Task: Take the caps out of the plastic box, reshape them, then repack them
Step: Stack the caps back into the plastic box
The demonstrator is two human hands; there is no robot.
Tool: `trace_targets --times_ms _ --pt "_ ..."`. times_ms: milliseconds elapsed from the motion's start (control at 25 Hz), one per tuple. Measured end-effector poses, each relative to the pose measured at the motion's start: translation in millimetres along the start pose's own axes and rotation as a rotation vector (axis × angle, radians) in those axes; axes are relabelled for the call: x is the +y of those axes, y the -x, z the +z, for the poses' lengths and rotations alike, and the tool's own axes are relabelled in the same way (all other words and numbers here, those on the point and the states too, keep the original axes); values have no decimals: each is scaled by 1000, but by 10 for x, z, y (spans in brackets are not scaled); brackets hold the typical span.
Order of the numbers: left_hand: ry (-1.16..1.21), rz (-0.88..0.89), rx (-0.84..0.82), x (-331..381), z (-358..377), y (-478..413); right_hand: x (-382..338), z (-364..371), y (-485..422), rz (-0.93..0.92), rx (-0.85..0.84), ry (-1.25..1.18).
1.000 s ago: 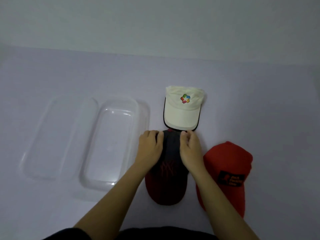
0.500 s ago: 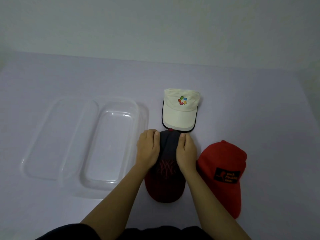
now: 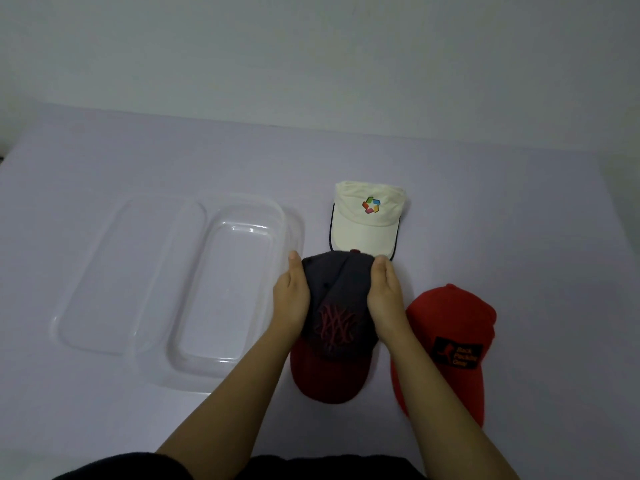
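A dark navy cap with a dark red brim lies on the table in front of me, brim toward me. My left hand presses its left side and my right hand presses its right side, so both hold the crown between them. A cream cap with a coloured logo lies just beyond it, its brim touching the dark cap's crown. A red cap with a black patch lies to the right. The clear plastic box stands empty at the left.
The box's clear lid lies flat to the left of the box, partly under its rim. A pale wall rises behind the lilac table. My dark sleeves show at the bottom edge.
My hands have slid apart from the top of the dark cap's crown to its two sides, and the crown now looks rounder and wider. The other caps have not moved.
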State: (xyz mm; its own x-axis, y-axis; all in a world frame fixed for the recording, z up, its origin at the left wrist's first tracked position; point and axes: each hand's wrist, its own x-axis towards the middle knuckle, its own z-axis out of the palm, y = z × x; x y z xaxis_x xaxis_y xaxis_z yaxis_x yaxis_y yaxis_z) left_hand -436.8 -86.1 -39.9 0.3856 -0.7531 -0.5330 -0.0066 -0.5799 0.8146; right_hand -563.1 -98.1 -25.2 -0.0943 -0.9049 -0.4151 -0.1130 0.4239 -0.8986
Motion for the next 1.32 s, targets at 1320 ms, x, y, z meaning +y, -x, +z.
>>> trace_targets --times_ms 1320 --pt "-497 -119 -595 110 -1793 -997 523 1500 909 -11 -84 484"
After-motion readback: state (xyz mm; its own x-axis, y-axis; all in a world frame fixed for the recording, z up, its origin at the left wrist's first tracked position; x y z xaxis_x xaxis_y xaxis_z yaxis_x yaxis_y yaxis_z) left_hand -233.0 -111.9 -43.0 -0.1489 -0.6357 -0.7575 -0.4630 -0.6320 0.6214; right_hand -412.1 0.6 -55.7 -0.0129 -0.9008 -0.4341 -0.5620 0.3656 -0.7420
